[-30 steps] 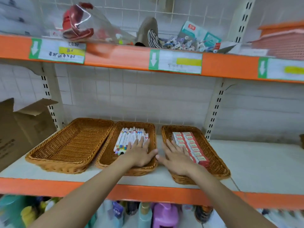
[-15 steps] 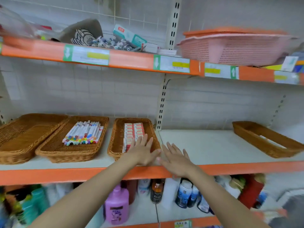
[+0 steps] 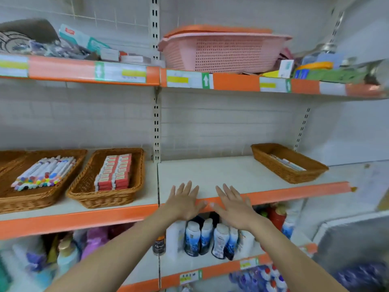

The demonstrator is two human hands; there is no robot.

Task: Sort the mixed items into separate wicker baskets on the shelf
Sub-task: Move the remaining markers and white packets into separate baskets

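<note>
The markers (image 3: 43,172) and the red boxes (image 3: 114,171) already lie each in its own wicker basket (image 3: 101,197) on the shelf (image 3: 221,171). Both the left hand (image 3: 184,200) and right hand (image 3: 233,204) hover flat and empty over its orange edge. The far basket (image 3: 288,165) to the right holds only a few things, so sorting looks unfinished.

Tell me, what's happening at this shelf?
A person is sorting things into wicker baskets. Both hands, left hand and right hand, are open and hold nothing, spread over the orange shelf edge. The markers fill one basket and the red boxes fill the next. Another wicker basket sits apart on the right with a few items inside.
</note>
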